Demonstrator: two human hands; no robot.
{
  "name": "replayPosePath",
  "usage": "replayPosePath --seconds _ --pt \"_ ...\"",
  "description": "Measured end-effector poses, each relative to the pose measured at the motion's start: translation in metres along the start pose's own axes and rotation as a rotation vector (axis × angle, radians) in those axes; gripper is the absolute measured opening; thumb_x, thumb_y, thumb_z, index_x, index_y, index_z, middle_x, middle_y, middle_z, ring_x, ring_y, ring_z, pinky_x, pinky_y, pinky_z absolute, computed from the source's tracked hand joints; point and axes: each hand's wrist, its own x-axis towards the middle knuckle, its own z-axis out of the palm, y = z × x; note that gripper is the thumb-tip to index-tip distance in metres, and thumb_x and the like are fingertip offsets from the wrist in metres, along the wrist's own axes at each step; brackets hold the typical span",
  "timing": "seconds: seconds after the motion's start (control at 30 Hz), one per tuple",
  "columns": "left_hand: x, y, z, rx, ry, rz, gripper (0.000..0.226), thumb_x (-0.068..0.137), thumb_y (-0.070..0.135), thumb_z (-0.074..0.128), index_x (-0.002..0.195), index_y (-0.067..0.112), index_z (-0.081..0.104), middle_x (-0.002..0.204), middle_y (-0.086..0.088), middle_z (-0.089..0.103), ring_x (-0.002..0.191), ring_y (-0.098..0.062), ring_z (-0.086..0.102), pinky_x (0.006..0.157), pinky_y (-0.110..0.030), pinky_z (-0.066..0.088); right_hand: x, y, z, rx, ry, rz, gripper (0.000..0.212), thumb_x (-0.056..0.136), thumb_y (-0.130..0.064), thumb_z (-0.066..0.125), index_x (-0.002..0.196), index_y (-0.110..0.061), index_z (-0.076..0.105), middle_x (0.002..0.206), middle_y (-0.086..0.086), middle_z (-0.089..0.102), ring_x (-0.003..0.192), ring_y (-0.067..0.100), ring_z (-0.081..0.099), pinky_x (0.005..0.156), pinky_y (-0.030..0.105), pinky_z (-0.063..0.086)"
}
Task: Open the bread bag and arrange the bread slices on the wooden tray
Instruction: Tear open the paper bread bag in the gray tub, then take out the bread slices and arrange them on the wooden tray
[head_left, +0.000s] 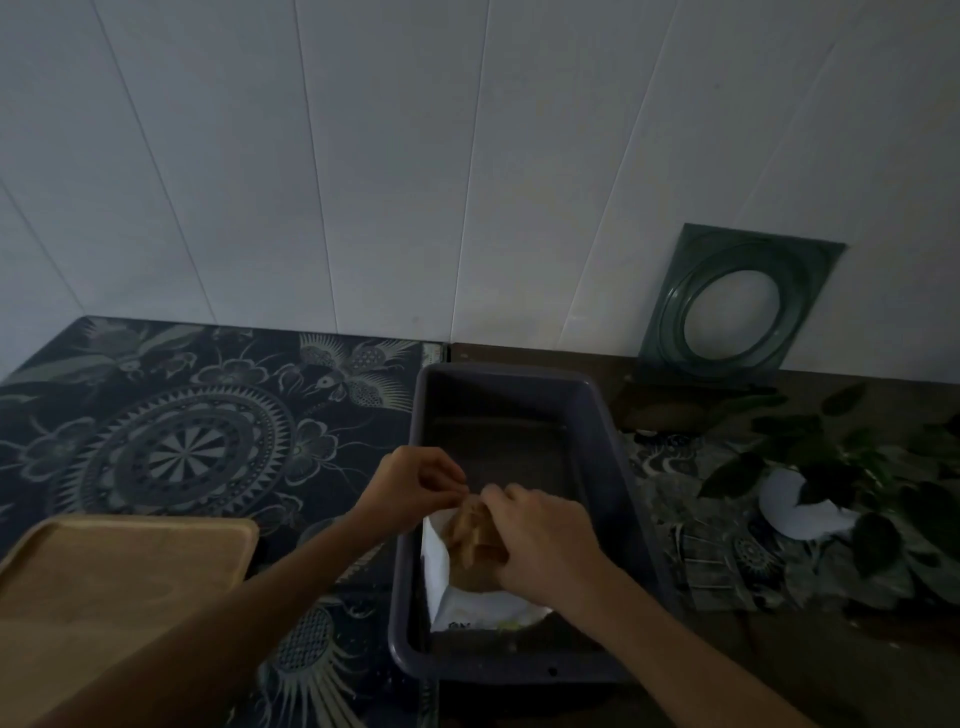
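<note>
- Your wooden tray (119, 571) sits bare, well left of both hands.
- Your left hand (415, 486) pinches the bag's gathered neck.
- Your right hand (540, 540) clasps the bread bag (467, 603), which lies inside the grey tub (613, 457).
- The film looks thin and slippery and the slices soft, so grasp the plastic only, just beyond your left pinch.

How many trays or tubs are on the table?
2. The wooden tray lies at the near left, bare. The dark plastic tub stands in the middle and holds the bread bag.
</note>
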Motion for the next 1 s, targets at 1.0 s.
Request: replayPosePath --seconds 1.0 --pt "-0.01 0.058 -0.033 -0.433 -0.257 0.162 0.075 0.075 0.017 0.09 0.14 0.031 0.054 0.142 0.0 0.061 0.136 -0.018 0.054 0.111 -0.042 0.045 0.012 0.093 -0.134 0.769 0.051 -0.008 0.057 0.067 -0.049 0.091 0.117 -0.037 0.067 0.112 -0.012 0.072 0.106 0.004 0.067 0.096 0.039 0.058"
